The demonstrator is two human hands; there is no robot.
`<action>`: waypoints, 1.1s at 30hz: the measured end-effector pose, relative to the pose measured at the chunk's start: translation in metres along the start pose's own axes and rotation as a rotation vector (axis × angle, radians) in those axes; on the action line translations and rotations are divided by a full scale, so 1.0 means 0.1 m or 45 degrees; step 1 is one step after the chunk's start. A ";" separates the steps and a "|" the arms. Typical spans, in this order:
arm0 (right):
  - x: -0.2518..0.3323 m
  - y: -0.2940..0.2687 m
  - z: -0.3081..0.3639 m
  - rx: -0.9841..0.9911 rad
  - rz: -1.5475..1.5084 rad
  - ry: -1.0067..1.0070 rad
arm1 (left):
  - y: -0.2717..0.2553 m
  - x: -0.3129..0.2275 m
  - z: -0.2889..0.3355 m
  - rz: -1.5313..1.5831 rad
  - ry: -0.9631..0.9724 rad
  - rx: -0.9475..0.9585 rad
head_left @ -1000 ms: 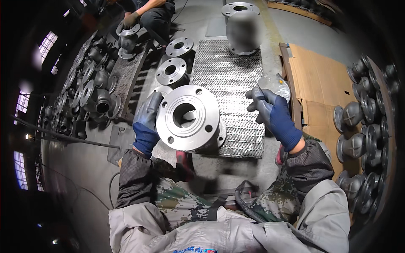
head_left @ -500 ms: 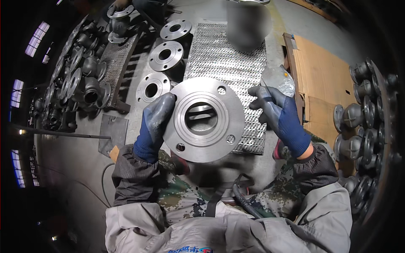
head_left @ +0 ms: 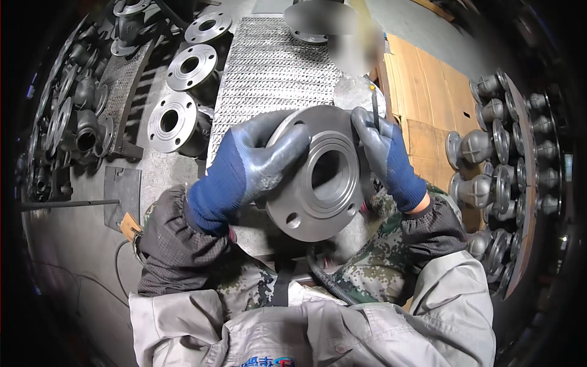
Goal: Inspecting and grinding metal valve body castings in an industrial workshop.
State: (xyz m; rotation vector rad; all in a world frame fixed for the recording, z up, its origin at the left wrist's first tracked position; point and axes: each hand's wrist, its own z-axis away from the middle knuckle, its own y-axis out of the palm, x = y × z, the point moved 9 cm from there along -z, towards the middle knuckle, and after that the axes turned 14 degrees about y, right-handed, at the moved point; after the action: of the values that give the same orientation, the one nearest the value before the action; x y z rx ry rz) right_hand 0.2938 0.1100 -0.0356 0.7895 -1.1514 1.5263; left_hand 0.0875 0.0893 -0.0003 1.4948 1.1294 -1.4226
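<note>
A grey metal flanged valve body [head_left: 306, 211] is tilted in front of me. Its round flange faces up, with a wide centre bore, stepped rings and bolt holes. My left hand [head_left: 260, 162], in a blue glove with a grey coated palm, grips the flange's upper left rim, thumb lying across the face. My right hand [head_left: 388, 156], gloved the same way, is closed around a thin dark tool [head_left: 375, 109] that points upward; its exact kind is unclear. The right fingers are close by the flange's upper right edge; whether they touch it I cannot tell.
A ridged metal bench top [head_left: 275, 58] lies ahead. Left of it stand several flanged valve bodies [head_left: 173, 122]. A round pale disc-like thing [head_left: 351, 93] sits at the bench's right, beside cardboard [head_left: 422, 92]. More valve bodies [head_left: 477, 147] are stacked far right. A hose [head_left: 330, 281] lies near my lap.
The flange has tilted and turned toward the right. My left hand has moved from its left edge to grip over the upper rim. My right hand has come in close to the flange. The whole view has shifted.
</note>
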 end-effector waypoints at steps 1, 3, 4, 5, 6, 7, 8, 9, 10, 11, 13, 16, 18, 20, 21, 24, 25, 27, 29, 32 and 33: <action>-0.02 0.00 0.01 0.018 0.019 0.040 | 0.00 0.01 -0.02 0.038 -0.026 0.022; -0.06 0.01 0.03 0.050 0.038 0.128 | -0.05 0.00 -0.05 -0.076 -0.003 0.098; -0.09 0.02 0.05 0.082 0.032 0.175 | -0.09 -0.01 -0.04 -0.108 0.001 0.131; -0.10 0.06 0.08 0.151 -0.018 0.193 | -0.16 -0.01 -0.01 -0.169 0.009 0.113; -0.11 0.10 0.14 0.211 -0.082 0.202 | -0.25 -0.02 0.03 -0.218 0.028 0.084; -0.07 0.17 0.20 0.274 -0.124 0.130 | -0.31 -0.08 0.06 -0.245 0.130 0.088; -0.03 0.26 0.27 0.347 -0.162 0.062 | -0.42 -0.09 0.11 -0.321 0.148 0.080; 0.00 0.34 0.33 0.442 -0.089 0.029 | -0.52 -0.08 0.13 -0.411 0.148 0.062; 0.04 0.44 0.40 0.477 -0.123 -0.051 | -0.64 -0.06 0.17 -0.400 0.125 0.040; 0.02 0.53 0.47 0.522 -0.141 -0.024 | -0.77 -0.01 0.23 -0.421 0.063 -0.016; -0.08 0.74 0.57 0.605 -0.315 0.161 | -0.91 -0.05 0.32 -0.397 0.183 -0.054; 0.06 1.02 0.73 0.723 -0.404 0.038 | -1.12 0.03 0.44 -0.395 0.193 -0.145; 0.08 1.12 0.77 0.697 -0.381 0.057 | -1.20 0.00 0.47 -0.443 0.323 -0.185; 0.07 1.22 0.76 0.703 -0.298 0.120 | -1.27 0.01 0.47 -0.441 0.332 -0.238; 0.10 1.25 0.75 0.721 -0.333 0.106 | -1.28 -0.03 0.48 -0.417 0.370 -0.260; 0.21 1.41 0.73 0.751 -0.416 0.026 | -1.41 -0.34 0.70 -0.828 0.447 -0.631; 0.23 1.46 0.73 0.800 -0.490 0.015 | -1.42 -0.46 0.83 -1.052 0.420 -0.782; 0.23 1.55 0.75 0.875 -0.592 0.010 | -1.30 -0.26 1.01 -0.439 0.117 -0.724; 0.28 1.65 0.77 0.822 -0.465 -0.158 | -0.90 -0.17 1.04 -0.499 0.076 -0.428; 0.34 1.66 0.84 0.759 -0.237 -0.398 | -0.68 0.02 1.14 -0.652 -0.103 -0.214; 0.35 1.60 0.82 0.820 -0.331 -0.409 | -0.69 0.02 1.15 -0.663 -0.065 -0.221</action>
State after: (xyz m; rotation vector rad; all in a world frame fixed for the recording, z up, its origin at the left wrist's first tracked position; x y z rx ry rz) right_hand 0.1249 0.0410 -0.0204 1.5983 -0.7239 1.5919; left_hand -0.0142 0.0022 -0.0082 1.0773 1.6434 -1.6369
